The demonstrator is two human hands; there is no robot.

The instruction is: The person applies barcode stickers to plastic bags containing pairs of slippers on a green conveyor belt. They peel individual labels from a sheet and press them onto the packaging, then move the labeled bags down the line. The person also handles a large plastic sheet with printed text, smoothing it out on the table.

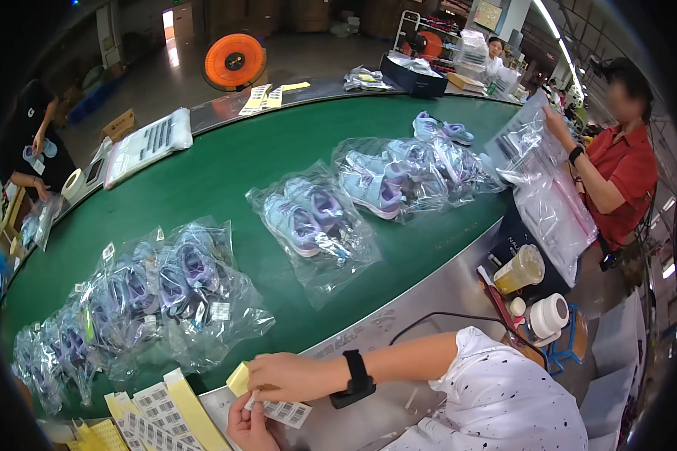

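Near the bottom middle, my left hand (250, 427) pinches a sheet of white barcode labels (290, 413) between thumb and fingers. Just above it, my right hand (293, 376), with a black band on the wrist, is closed at the sheet's upper end. A yellow backing strip (238, 379) sticks out past its fingers. Whether a single label is between the right fingertips is hidden. Left of my hands lie more barcode label sheets (156, 412) with yellow backing. Beyond them, several bagged pairs of light blue and purple shoes (180, 282) rest on the green belt (271, 161).
More bagged shoes (312, 218) and an unbagged pair (441, 129) lie farther along. At right, a person in red (617, 173) handles clear plastic bags (534, 143). A yellow drink cup (520, 269) and white roll (549, 316) stand beside my right arm. Another person (37, 143) works far left.
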